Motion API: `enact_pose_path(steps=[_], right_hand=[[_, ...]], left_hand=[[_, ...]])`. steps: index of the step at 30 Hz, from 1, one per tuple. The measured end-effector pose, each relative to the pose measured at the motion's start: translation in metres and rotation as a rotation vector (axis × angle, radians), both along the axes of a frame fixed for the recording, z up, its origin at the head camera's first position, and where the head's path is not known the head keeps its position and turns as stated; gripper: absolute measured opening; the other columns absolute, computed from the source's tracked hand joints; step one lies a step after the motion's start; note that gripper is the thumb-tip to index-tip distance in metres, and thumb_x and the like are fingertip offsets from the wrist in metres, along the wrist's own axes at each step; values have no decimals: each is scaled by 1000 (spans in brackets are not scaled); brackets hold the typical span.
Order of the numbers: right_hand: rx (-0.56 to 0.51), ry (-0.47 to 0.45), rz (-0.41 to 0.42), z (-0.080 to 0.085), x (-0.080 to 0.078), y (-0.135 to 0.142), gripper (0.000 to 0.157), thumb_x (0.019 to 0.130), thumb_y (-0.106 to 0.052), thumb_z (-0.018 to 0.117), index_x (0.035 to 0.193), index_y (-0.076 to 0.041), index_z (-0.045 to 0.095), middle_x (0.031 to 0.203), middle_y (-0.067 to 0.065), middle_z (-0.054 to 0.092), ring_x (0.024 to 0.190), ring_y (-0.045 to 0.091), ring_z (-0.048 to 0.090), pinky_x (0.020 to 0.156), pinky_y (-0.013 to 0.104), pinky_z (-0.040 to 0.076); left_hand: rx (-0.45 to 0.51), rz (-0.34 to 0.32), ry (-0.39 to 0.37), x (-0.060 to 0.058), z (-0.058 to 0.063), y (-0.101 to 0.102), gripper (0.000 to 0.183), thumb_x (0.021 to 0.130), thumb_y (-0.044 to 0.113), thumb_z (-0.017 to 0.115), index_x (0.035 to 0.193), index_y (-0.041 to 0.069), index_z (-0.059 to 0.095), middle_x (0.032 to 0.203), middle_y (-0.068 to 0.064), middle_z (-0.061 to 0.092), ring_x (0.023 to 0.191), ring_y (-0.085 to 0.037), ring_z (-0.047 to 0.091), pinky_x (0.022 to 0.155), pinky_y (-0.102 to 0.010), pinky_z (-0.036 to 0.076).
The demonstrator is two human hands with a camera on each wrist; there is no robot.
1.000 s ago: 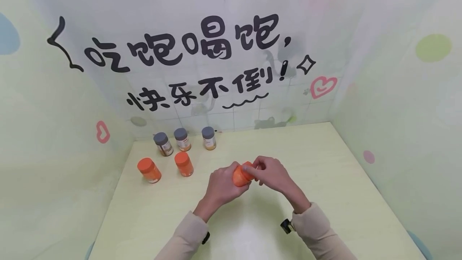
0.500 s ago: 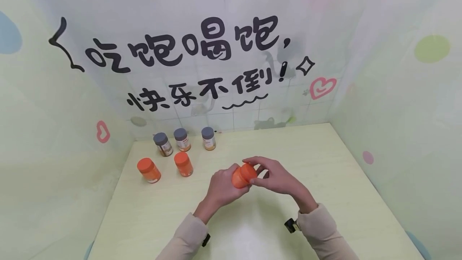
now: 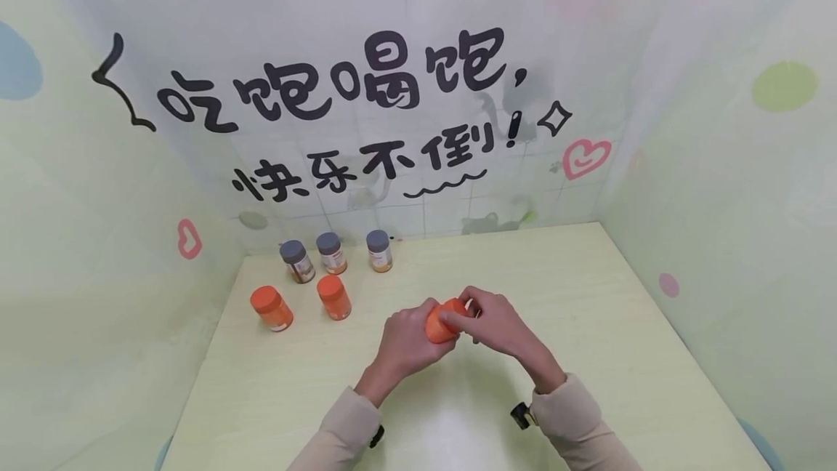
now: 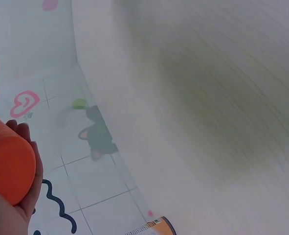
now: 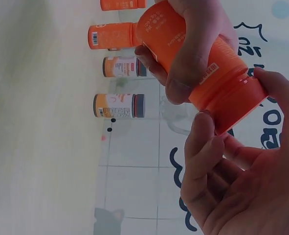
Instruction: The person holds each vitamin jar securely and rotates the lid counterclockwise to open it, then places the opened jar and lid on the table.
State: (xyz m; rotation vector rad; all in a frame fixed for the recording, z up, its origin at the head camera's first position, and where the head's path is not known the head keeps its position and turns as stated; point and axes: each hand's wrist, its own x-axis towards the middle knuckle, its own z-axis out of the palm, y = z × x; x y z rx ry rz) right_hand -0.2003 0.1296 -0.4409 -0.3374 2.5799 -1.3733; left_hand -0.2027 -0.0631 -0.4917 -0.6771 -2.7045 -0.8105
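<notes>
Over the middle of the table, my left hand (image 3: 404,340) grips the body of an orange plastic pill bottle (image 3: 439,327), tilted with its capped end toward the right. My right hand (image 3: 500,322) pinches the orange cap (image 5: 239,107) between thumb and fingers. A narrow groove shows between cap and bottle neck in the right wrist view, where the left thumb (image 5: 186,78) lies along the label. The left wrist view catches the bottle's rounded base (image 4: 12,169) at its left edge, with fingers wrapped beside it.
Two more orange bottles, a left one (image 3: 272,311) and a right one (image 3: 336,300), stand upright on the pale table (image 3: 275,398). Behind them, three dark-capped bottles (image 3: 299,267) stand near the back wall (image 3: 425,216). Printed walls enclose the table's back and sides.
My right hand has turned back and forth around the cap: its fingers opened wider half a second ago and are now closed on it again. The left hand stays nearly still with the bottle.
</notes>
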Motion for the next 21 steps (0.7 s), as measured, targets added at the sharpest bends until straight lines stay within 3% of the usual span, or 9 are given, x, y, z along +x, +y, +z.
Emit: enact_pose_path(steps=[5,9,12,16,21], right_hand=[[31,96,106,4,-1,5,38,86,-48,72,116,-27,64,94,-5,66,76,16,61,60,30,53],[25,160,213,8,-2,11,46,87,-33,74,131,-27,61,111,-7,66,86,14,62,65,28,54],[6,170,247,9,-3,13,55,86,-28,76,137,-28,56,119,-5,65,89,14,63,68,29,56],[-11,117,185,9,-4,12,59,86,-40,75,139,-31,52,120,-1,65,85,14,64,69,32,55],[-29,11,39,6,-3,7,48,87,-52,69,123,-22,59,99,3,67,72,19,64,62,34,54]], left_hand=[[11,1,-28,-2,-2,0,35,78,43,77,97,20,59,70,11,59,55,-2,47,52,-16,41],[22,10,-47,-2,-2,0,36,77,43,77,99,19,60,71,11,60,58,-3,48,54,-17,41],[24,13,-53,-3,0,1,38,76,43,77,100,19,60,73,10,61,59,-4,49,55,-18,42],[33,5,-44,-3,1,2,38,77,43,77,99,18,60,73,9,62,57,-3,49,55,-17,42],[22,1,-6,-4,1,4,37,77,43,78,98,18,60,72,9,63,56,-2,49,53,-16,42]])
